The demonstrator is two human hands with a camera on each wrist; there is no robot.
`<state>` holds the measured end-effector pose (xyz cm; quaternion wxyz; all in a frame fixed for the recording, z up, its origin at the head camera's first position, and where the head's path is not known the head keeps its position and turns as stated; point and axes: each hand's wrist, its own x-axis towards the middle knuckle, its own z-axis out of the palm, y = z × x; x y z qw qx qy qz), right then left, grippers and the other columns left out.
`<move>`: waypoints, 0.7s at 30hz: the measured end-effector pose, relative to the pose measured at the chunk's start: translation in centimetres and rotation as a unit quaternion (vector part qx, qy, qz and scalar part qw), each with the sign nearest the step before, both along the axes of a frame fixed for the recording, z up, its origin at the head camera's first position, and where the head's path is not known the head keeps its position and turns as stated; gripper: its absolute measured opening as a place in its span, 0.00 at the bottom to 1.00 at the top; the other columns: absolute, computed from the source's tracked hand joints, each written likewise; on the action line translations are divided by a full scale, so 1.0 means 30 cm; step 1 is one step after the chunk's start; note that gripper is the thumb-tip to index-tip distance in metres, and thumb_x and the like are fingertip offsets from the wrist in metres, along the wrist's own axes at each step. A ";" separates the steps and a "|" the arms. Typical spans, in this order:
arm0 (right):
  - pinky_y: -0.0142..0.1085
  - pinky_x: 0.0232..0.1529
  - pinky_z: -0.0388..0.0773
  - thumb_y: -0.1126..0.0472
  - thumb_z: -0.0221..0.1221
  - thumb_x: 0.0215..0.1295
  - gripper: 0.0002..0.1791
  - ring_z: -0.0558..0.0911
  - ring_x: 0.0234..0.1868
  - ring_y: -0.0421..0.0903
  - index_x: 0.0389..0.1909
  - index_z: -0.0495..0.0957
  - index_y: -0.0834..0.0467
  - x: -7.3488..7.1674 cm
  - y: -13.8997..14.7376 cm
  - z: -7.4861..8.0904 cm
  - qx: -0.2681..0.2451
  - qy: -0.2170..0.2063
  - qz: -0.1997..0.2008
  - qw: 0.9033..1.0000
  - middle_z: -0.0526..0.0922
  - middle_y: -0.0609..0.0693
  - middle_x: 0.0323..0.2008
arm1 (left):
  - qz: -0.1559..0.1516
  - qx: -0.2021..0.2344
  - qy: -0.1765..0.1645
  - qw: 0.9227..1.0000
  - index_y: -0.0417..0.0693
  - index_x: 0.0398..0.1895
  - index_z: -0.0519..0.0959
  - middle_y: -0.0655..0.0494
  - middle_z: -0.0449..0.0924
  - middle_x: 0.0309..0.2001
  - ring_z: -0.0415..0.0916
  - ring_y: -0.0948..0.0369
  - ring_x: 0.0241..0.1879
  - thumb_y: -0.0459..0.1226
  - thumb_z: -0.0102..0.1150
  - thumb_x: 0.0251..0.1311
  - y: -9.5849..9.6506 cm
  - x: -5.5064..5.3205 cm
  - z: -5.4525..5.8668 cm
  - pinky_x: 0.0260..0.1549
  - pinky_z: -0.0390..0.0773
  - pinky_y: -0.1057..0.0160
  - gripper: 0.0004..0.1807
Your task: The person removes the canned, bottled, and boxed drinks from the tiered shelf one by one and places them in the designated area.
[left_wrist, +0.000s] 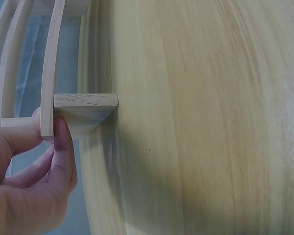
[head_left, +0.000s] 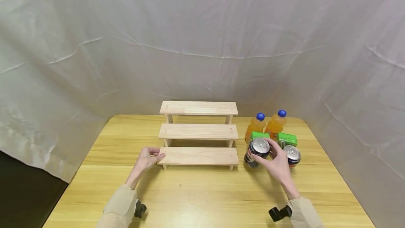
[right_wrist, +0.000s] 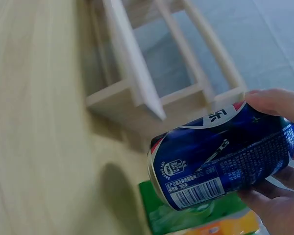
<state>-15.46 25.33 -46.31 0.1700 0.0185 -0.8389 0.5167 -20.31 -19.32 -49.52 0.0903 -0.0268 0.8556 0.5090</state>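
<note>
My left hand [head_left: 146,158] pinches the left end of the lowest board of a three-step wooden rack [head_left: 198,156]. In the left wrist view the thumb lies on one face of that board [left_wrist: 48,83] and the fingers on the other. My right hand [head_left: 280,163] grips a dark blue soda can [right_wrist: 225,152] around its upper part, thumb on one side and fingers on the other. The can leans a little in the head view, just right of the rack's lowest step. Its silver lid [head_left: 261,145] faces up.
A second soda can [head_left: 292,154] stands right of my right hand. Behind are two green drink cartons, one [head_left: 287,139] farther right and one [head_left: 260,135] partly hidden by the held can. Two orange drink bottles with blue caps [head_left: 255,126] stand farther back, before a grey curtain [head_left: 202,73].
</note>
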 end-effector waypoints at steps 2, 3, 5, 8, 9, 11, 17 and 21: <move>0.10 0.52 0.70 0.66 0.76 0.50 0.39 0.72 0.49 0.17 0.64 0.71 0.66 -0.004 0.006 -0.019 0.008 -0.019 -0.004 1.000 0.80 0.66 0.58 | -0.002 0.001 -0.002 1.000 0.24 0.58 0.74 0.33 0.80 0.50 0.79 0.51 0.47 0.37 0.64 0.66 -0.001 0.001 0.002 0.48 0.83 0.56 0.26; 0.10 0.52 0.69 0.66 0.76 0.50 0.39 0.72 0.49 0.16 0.64 0.71 0.66 -0.006 0.008 -0.028 0.010 -0.025 -0.006 1.000 0.80 0.67 0.58 | -0.003 0.002 -0.003 1.000 0.23 0.58 0.73 0.33 0.80 0.50 0.79 0.50 0.47 0.37 0.64 0.66 -0.001 0.002 0.004 0.48 0.83 0.56 0.26; 0.09 0.51 0.68 0.65 0.76 0.51 0.39 0.70 0.49 0.17 0.64 0.71 0.65 -0.010 0.012 -0.041 0.017 -0.035 -0.007 0.999 0.79 0.66 0.59 | -0.005 0.003 -0.003 1.000 0.23 0.58 0.73 0.33 0.79 0.51 0.79 0.50 0.48 0.37 0.64 0.66 -0.002 0.004 0.006 0.49 0.83 0.55 0.26; 0.09 0.51 0.67 0.64 0.76 0.51 0.40 0.69 0.49 0.18 0.65 0.70 0.65 -0.017 0.018 -0.056 0.026 -0.043 -0.006 0.999 0.78 0.66 0.60 | -0.006 0.004 -0.003 1.000 0.23 0.59 0.73 0.33 0.79 0.51 0.78 0.50 0.48 0.37 0.63 0.66 -0.003 0.007 0.007 0.49 0.82 0.54 0.26; 0.08 0.51 0.67 0.64 0.76 0.51 0.40 0.70 0.50 0.19 0.65 0.70 0.66 -0.017 0.020 -0.060 0.030 -0.044 -0.005 0.999 0.78 0.66 0.60 | -0.005 0.003 -0.003 1.000 0.23 0.58 0.73 0.33 0.79 0.51 0.78 0.50 0.48 0.37 0.63 0.66 -0.003 0.007 0.008 0.49 0.82 0.55 0.26; 0.08 0.51 0.66 0.63 0.75 0.52 0.40 0.73 0.53 0.26 0.66 0.70 0.65 -0.019 0.024 -0.066 0.038 -0.050 -0.005 0.998 0.77 0.66 0.61 | -0.003 0.004 -0.002 1.000 0.23 0.58 0.73 0.33 0.80 0.51 0.79 0.50 0.48 0.37 0.63 0.66 -0.004 0.007 0.007 0.48 0.83 0.55 0.26; 0.08 0.50 0.65 0.64 0.74 0.54 0.39 0.77 0.62 0.60 0.65 0.69 0.66 -0.025 0.025 -0.076 0.041 -0.051 -0.003 0.998 0.76 0.66 0.61 | 0.001 0.003 -0.001 1.000 0.23 0.57 0.74 0.33 0.80 0.50 0.79 0.50 0.47 0.37 0.64 0.66 -0.005 0.002 0.004 0.47 0.83 0.57 0.25; 0.06 0.52 0.61 0.66 0.74 0.53 0.41 0.76 0.63 0.64 0.67 0.67 0.68 -0.020 0.022 -0.084 0.055 -0.029 -0.005 0.998 0.75 0.69 0.62 | -0.006 -0.004 0.006 1.000 0.23 0.57 0.74 0.32 0.80 0.51 0.79 0.48 0.49 0.37 0.64 0.66 -0.008 0.000 0.002 0.48 0.83 0.55 0.25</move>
